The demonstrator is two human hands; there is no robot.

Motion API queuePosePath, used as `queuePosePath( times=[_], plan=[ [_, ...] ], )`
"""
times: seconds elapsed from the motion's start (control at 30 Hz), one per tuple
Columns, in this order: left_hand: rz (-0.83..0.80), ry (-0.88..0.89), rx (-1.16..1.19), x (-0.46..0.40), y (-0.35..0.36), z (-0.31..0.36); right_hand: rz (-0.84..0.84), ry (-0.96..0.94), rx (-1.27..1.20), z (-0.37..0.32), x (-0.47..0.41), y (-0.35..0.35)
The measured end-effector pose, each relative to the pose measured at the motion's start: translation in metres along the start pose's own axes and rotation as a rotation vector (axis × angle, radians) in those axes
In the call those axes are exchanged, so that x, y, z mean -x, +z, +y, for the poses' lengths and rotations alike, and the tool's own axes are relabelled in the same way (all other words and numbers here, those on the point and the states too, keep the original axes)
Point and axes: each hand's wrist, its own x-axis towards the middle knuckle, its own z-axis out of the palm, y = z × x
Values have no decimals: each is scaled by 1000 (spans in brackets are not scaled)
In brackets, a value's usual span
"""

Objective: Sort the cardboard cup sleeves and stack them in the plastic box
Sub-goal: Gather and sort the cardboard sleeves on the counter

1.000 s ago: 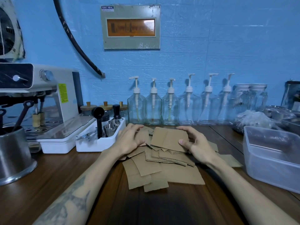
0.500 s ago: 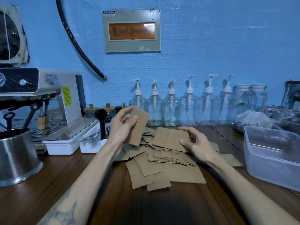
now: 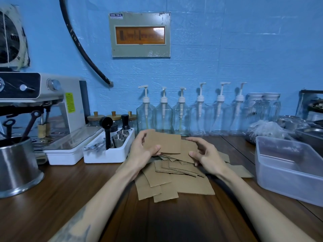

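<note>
The plastic box (image 3: 288,165) runs off the frame's right edge, its far corner unseen. The left hand (image 3: 141,151) and a lifted sleeve (image 3: 164,143) mask the heap of cardboard sleeves (image 3: 174,179) beneath. At left, the steel pot (image 3: 15,165) and espresso machine (image 3: 52,95) are cropped; the wall panel's (image 3: 139,34) label is unreadable.

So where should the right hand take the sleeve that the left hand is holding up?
Probably by its free right short edge, coming in from the right. The left hand pinches the lifted sleeve at its left end, so the flat right end juts clear above the pile, facing the right hand.
</note>
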Motion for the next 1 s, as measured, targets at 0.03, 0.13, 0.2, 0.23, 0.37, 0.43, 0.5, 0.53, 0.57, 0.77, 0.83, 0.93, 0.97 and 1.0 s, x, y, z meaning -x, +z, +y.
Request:
queuePosePath(
  times=[0.03, 0.13, 0.2, 0.23, 0.37, 0.43, 0.5, 0.53, 0.57, 0.77, 0.83, 0.93, 0.97, 1.0],
  plan=[
    [-4, 6, -80, 0, -1, -2, -3, -6, 2, 0, 1, 0],
    [-31, -15, -328, -1, -2, -5, -34, 7, -18, -2, 2, 0],
    [-24, -36, -426, -1, 0, -6, -56, 29, -46, -4, 2, 0],
    [-12, -33, -463, 0, 1, -6, -66, 36, -58, -5, 2, -1],
    [-36, -27, -449, 2, 2, -5, -95, 29, -91, -10, 5, 0],
    [-54, -28, -454, 3, 2, -7, -85, 9, -56, -11, 6, 2],
    [-64, -15, -479, 4, 3, -8, -63, -6, -12, -9, 5, 4],
    [-66, -14, -478, 3, 3, -9, -58, -13, 4, -8, 5, 4],
    [-67, -17, -469, 2, 3, -10, -55, -18, 18, -7, 4, 4],
    [-107, -73, -375, -2, 1, -8, -40, -15, 36, -5, 3, 4],
    [-123, -71, -379, -3, -1, -9, -36, 0, 34, -4, 2, 4],
    [-146, -84, -388, -4, -3, -12, -27, 8, 49, -4, 1, 3],
    [-157, -87, -380, -5, -3, -13, -24, 9, 46, -4, 1, 2],
    [-166, -93, -377, -6, -4, -13, -24, 9, 44, -3, 1, 2]
  ],
)
